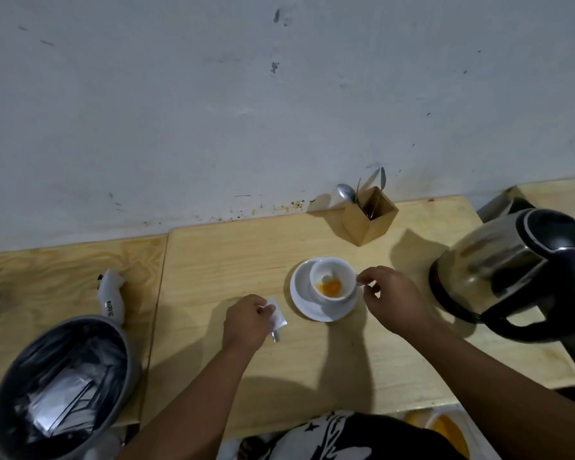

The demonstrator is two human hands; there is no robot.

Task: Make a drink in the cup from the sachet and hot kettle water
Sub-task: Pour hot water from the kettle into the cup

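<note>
Nearest the camera, at the lower left, a grey bin [60, 383] lined with a dark bag was seen, with silvery wrappers lying inside it. On the pale wooden table [213, 260], the left hand [246, 322] was closed, and a small white sachet [277, 318] was pinched between its thumb and fingers, just left of the saucer. The right hand [392, 293] was placed beside the white cup [333, 278], its thumb and forefinger pinched at the cup's handle side; whether the handle itself was gripped could not be told. The cup was set on a white saucer [312, 305] near the middle of the table, and orange powder [329, 287] lay at its bottom. To the right, a steel kettle [498, 260] with a black handle and lid stood on its base. A crumpled white packet [112, 293] lay at the left. Farther back, near the stained wall [213, 111], a wooden holder [369, 217] was seen with spoons [346, 191] standing in it.
</note>
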